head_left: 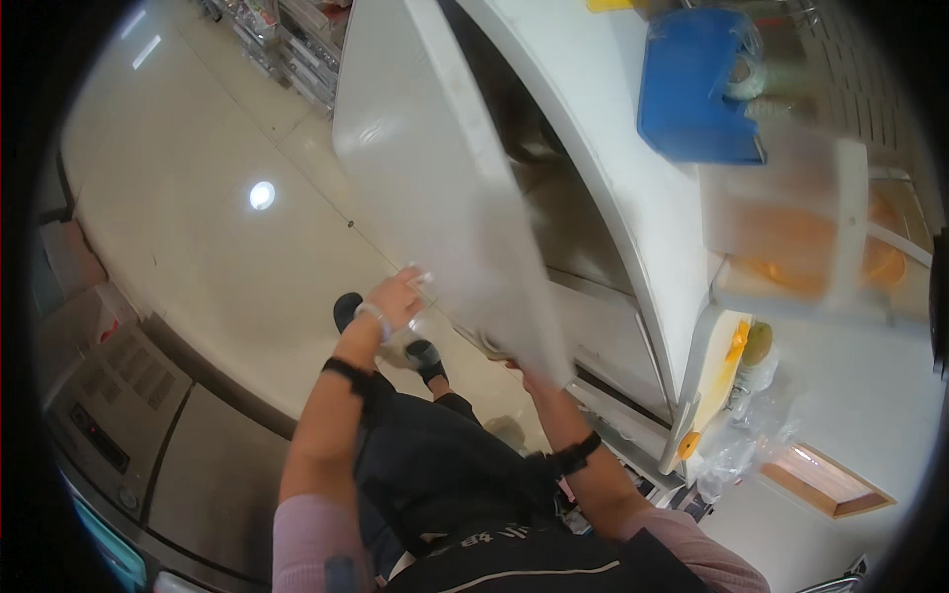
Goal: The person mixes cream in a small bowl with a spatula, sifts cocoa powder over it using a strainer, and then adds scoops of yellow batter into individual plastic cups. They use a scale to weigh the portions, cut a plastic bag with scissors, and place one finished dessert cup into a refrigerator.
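Note:
A large white cabinet door [450,198], smeared by motion, stands swung out from a white counter [633,188]. My right hand [534,379] is at the door's near corner, its fingers closed at the edge and partly hidden behind the panel. Close to it a curved metal piece [482,342] shows at the door's side. My left hand [393,298] hangs over the floor just left of the door, fingers bent together. Something small and white shows at its fingertips, too blurred to name. Between door and counter, the dark cabinet inside [568,212] is partly visible.
On the counter lie a blue holder [692,89], a blurred clear container [791,227] with orange contents, and clear plastic bags [746,425]. A steel appliance [114,425] stands left. Shelves [287,49] rise at the far end of the tiled floor [217,198].

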Demonstrator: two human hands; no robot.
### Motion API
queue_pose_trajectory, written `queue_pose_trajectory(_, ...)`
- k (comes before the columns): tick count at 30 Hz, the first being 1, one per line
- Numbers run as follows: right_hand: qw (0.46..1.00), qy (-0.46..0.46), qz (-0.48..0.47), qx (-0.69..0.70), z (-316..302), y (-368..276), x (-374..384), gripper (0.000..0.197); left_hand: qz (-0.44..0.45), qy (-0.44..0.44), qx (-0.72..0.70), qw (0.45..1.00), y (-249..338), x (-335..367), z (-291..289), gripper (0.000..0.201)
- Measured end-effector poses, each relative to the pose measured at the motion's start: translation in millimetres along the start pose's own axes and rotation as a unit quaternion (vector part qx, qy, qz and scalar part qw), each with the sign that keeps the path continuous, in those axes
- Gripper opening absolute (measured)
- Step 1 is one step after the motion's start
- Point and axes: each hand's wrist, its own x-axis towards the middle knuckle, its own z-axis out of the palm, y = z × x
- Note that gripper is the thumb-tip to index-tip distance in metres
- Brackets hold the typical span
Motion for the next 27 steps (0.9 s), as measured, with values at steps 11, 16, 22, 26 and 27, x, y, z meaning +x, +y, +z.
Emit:
queue_pose_trajectory(11,0.938,0.061,0.139,0.311,131,-106,95,0.018,-0.158,0.004,0.093,0.983,-55,-151,-107,0.004)
queue_pose_trajectory(16,0.924,0.036,0.029,0.38,134,-96,142,0.034,-0.181,0.035,0.078,0.98,-97,-175,-94,0.01)
queue_pose_trajectory(22,0.917,-0.05,0.062,0.391,119,-85,112,0.054,-0.232,0.074,0.075,0.967,-19,-137,-105,0.01)
queue_pose_trajectory(26,0.914,-0.236,0.113,0.31,103,-23,43,0.049,-0.264,0.113,0.028,0.958,16,-150,-71,0.005)
queue_pose_trajectory(27,0.93,-0.233,0.113,0.26,94,-16,17,0.042,-0.237,0.151,-0.01,0.96,40,-146,-67,0.006)
